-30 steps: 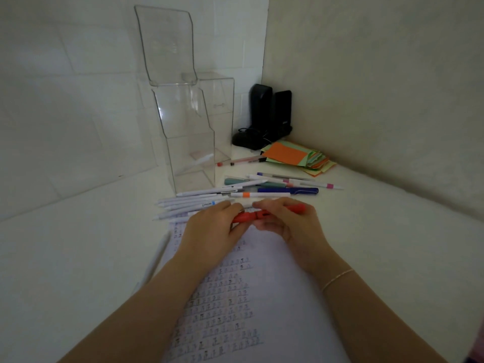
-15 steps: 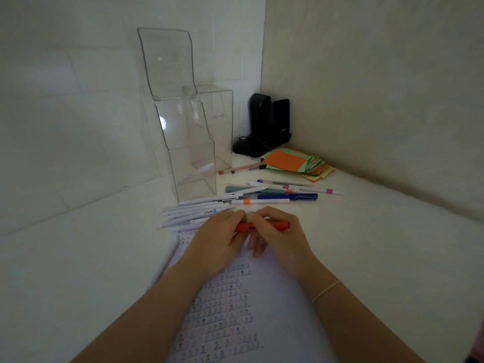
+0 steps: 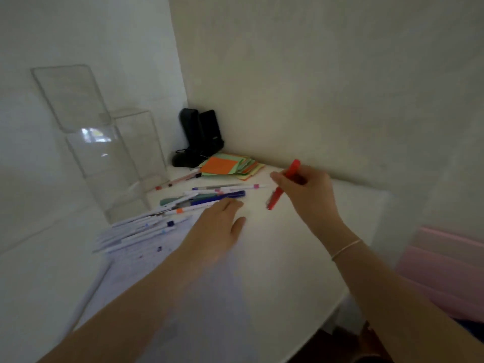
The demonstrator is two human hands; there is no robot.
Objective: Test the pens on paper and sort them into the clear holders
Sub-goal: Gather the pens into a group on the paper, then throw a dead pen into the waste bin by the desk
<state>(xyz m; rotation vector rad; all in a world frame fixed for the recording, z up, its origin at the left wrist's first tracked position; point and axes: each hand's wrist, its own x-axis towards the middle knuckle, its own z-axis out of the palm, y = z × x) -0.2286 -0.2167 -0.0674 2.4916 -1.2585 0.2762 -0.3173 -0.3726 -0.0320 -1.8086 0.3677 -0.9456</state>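
Clear holders (image 3: 104, 153): upper left of the frame, upright on the bench (image 3: 301, 258); a tall stepped one in front, a lower boxy one just behind it to the right. Whether anything is inside I cannot tell.
White pens (image 3: 136, 230): a fanned bunch at left centre, lying flat at the foot of the front holder, overlapping the top edge of the paper.
Paper (image 3: 199, 297): lower centre, flat on the bench, under my left forearm; faint printed marks, blurred.
Mixed pens (image 3: 209, 197): centre, a loose pile beyond the paper, including a dark blue one, a teal one and a white one with a pink band.
My left hand (image 3: 220, 226): centre of the frame, palm down, fingers extended and loose, gripping nothing; fingertips at the near edge of the mixed pens. Contact with them I cannot confirm.
Black devices (image 3: 201, 134): upper centre, in the wall corner.
Coloured paper stack (image 3: 230, 166): just right of the black devices, orange sheet on top.
Red pen (image 3: 277, 195): right of centre, held steeply tilted above the bench, lower end near the surface, upper end projecting past my fingers.
My right hand (image 3: 306, 189): right of centre, raised, fingers curled around the red pen's upper half.
Pink object (image 3: 445, 271): right edge, beyond the bench; too blurred to identify.
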